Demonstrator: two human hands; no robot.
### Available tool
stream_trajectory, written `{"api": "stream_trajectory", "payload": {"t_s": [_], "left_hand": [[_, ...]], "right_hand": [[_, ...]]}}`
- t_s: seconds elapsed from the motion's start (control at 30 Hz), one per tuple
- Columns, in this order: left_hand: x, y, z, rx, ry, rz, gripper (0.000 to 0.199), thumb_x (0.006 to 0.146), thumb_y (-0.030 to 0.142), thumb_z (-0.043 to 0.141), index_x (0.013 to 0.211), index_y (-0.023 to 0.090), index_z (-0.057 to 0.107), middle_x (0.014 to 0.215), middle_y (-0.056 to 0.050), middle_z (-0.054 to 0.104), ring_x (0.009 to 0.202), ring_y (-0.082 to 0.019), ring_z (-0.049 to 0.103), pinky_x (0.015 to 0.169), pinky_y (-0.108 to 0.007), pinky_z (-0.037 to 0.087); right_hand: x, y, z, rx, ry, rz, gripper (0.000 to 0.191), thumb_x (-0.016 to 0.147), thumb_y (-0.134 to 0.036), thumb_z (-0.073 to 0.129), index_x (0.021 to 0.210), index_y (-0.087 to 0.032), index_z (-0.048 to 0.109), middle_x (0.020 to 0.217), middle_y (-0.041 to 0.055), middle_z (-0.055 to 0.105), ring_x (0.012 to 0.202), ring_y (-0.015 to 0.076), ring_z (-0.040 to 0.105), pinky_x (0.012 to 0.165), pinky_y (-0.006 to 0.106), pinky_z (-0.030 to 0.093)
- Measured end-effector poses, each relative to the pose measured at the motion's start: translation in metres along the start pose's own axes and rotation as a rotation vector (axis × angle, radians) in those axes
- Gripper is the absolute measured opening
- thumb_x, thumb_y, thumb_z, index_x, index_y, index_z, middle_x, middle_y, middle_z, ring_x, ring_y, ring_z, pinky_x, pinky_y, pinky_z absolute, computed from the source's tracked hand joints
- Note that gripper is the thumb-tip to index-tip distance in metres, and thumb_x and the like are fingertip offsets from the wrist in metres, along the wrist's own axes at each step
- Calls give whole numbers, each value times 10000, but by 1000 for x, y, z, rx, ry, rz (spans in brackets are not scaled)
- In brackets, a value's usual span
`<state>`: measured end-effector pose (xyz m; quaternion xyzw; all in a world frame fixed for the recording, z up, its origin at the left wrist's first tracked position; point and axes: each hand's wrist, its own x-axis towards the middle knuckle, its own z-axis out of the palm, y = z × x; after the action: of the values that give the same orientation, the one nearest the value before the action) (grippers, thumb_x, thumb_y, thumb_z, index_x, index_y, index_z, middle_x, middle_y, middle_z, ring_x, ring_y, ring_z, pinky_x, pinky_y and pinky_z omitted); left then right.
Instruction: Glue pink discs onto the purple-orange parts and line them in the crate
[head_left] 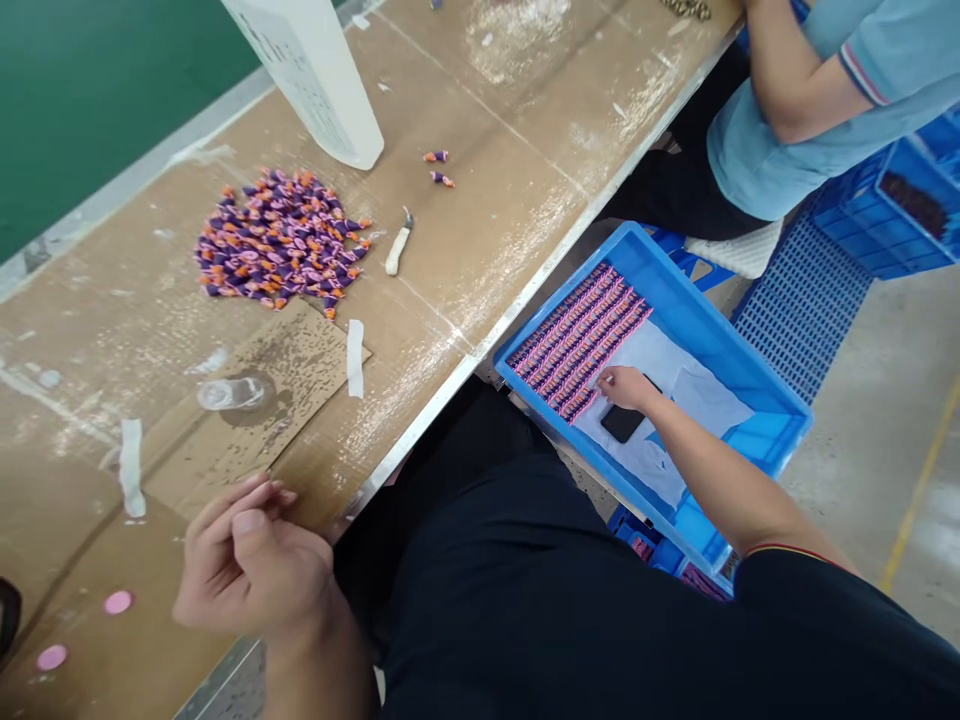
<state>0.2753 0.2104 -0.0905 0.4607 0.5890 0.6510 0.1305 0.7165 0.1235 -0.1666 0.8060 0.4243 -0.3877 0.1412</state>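
My left hand (255, 560) is over the near edge of the brown table, its fingers curled together around something thin and dark that I cannot make out. My right hand (626, 388) reaches into a blue tray (757, 400), fingertips pinched at the end of the rows of small purple, pink and orange pieces (581, 340). Those rows lie beside a white sheet (690, 385). Under my right hand is a black phone (621, 423). A heap of similar loose pieces (281, 240) lies on the table, near a cardboard sheet (315, 350) with a small clear cup (225, 394).
A white container (322, 90) stands at the table's far side. Nearby lie a small white-handled tool (399, 245) and two loose pieces (439, 168). Two pink discs (118, 602) are at lower left. A person in a light blue shirt (795, 130) sits at upper right, near blue crates (862, 235).
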Motion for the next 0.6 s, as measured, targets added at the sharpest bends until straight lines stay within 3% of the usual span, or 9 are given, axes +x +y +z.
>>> {"api": "stream_trajectory", "payload": {"t_s": [0.13,0.23,0.33,0.4,0.5,0.6], "left_hand": [[-4,1,-9,-81,-27,34,164,734,333,768,684,179,747,727,-51,716,582,-177,638,482,-320,470],[-8,3,-25,-59,-97,29,171,872,330,758,810,175,791,819,-58,763,674,-177,699,561,-314,543],[-13,4,-50,80,-166,82,197,973,333,708,880,183,796,850,-61,789,731,-178,740,660,-327,613],[-15,4,-69,164,-161,157,184,981,320,707,891,187,799,836,-61,798,746,-182,759,702,-331,639],[-21,4,-101,242,-103,247,125,970,269,720,920,198,810,822,-55,807,748,-182,775,719,-316,645],[-32,1,-141,301,29,281,96,965,226,720,937,195,807,797,-51,804,709,-177,769,700,-302,631]], "right_hand": [[-27,-19,-31,48,-12,-150,180,1001,-219,643,1009,-206,823,850,48,839,827,214,794,830,286,586],[-50,-61,-60,211,-51,-510,223,999,-403,686,1010,-232,829,898,38,840,848,224,792,785,306,603],[-63,-130,-79,374,-16,-910,357,1008,-543,670,1055,-227,828,891,54,820,787,225,753,722,334,590],[-62,-187,-83,327,142,-1077,304,1021,-480,663,1053,-223,821,890,55,802,765,209,713,740,341,572],[-49,-273,-80,112,438,-1204,195,1010,-314,657,1061,-213,816,972,79,790,841,220,696,836,374,555],[-36,-340,-80,-129,591,-1197,239,1009,-209,608,1116,-200,821,1115,128,775,933,254,705,841,390,540]]}}
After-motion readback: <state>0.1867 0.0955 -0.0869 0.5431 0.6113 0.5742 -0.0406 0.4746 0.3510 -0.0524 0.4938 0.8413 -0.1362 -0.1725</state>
